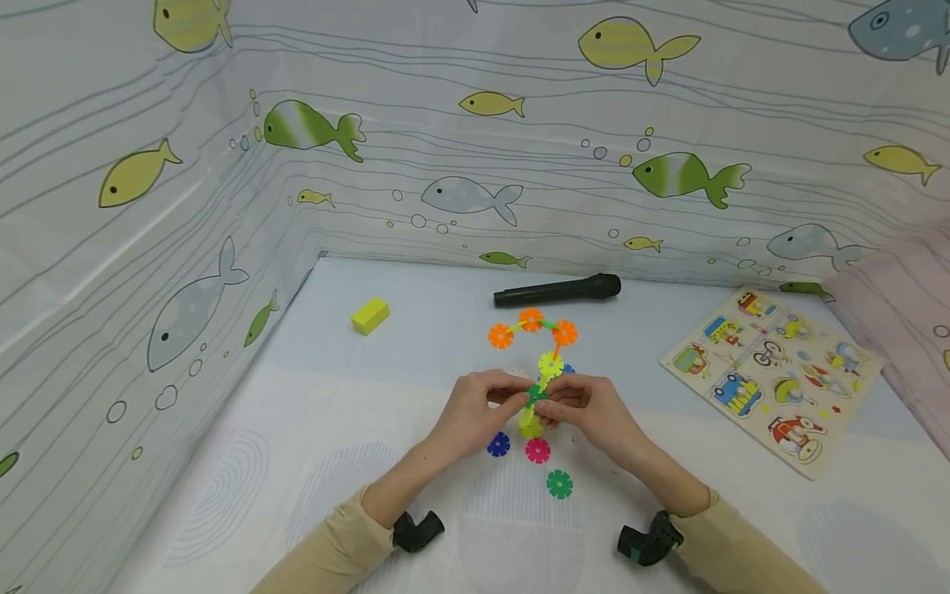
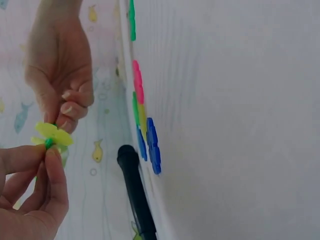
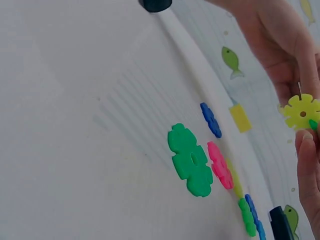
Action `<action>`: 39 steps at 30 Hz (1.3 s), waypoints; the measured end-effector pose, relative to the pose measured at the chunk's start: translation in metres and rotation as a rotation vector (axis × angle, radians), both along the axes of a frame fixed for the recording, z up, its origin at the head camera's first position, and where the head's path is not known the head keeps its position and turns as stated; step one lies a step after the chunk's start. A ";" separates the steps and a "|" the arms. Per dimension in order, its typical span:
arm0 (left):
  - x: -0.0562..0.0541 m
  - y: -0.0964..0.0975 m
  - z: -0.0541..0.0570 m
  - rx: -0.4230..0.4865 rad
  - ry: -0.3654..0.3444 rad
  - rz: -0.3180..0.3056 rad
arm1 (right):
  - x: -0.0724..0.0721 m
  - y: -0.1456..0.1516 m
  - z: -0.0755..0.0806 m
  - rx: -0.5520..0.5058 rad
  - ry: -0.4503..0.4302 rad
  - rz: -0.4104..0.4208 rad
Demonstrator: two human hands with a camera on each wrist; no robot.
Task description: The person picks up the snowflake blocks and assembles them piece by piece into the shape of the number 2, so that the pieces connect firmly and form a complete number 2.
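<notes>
A chain of notched plastic snowflake discs, with several orange discs (image 1: 530, 320) at its far end, stretches toward both hands. My left hand (image 1: 475, 412) pinches a green disc (image 1: 536, 395) with thumb and forefinger. From the other side, my right hand (image 1: 594, 408) pinches at the same joint, its fingertips almost meeting the left ones. A yellow disc (image 3: 301, 112) of the piece shows between both hands in the right wrist view. The left wrist view has the held piece raised off the table. Fingers partly hide the joint.
Loose discs lie near the hands: blue (image 1: 499, 444), pink (image 1: 538, 450) and green (image 1: 560, 484), with others partly hidden. Behind them is a black microphone (image 1: 557, 291). A yellow block (image 1: 370, 315) lies at left, a wooden picture puzzle board (image 1: 775, 371) at right.
</notes>
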State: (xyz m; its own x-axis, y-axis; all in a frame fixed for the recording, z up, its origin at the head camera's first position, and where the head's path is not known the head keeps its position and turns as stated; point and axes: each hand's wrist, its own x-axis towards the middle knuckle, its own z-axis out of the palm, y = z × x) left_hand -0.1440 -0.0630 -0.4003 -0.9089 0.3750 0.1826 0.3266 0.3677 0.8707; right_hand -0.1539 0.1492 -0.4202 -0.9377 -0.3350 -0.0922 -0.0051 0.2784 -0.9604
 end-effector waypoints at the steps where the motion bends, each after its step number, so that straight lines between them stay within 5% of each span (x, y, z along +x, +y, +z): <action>1: 0.000 0.000 -0.001 -0.001 -0.003 -0.005 | 0.000 0.001 0.000 -0.010 0.003 0.007; 12: -0.001 0.002 0.000 0.013 -0.154 -0.114 | -0.001 0.007 0.006 -0.029 0.017 -0.014; 20: -0.003 0.002 -0.003 0.010 -0.129 -0.137 | -0.004 0.010 0.008 -0.021 0.033 0.000; 28: -0.004 0.002 -0.004 -0.003 -0.105 -0.121 | -0.013 0.032 0.017 0.117 0.149 0.103; 34: -0.003 0.001 -0.004 -0.012 -0.122 -0.092 | -0.024 0.051 0.015 0.330 0.226 -0.028; 39: -0.004 0.001 -0.004 -0.009 -0.123 -0.088 | -0.033 0.058 -0.002 0.487 0.231 -0.094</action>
State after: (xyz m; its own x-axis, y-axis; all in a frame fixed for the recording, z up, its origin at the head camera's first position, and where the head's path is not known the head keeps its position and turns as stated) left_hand -0.1476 -0.0616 -0.4038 -0.8877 0.4553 0.0687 0.2493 0.3500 0.9030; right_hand -0.1867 0.2071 -0.4219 -0.9758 -0.2188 -0.0035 -0.1545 0.7001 -0.6971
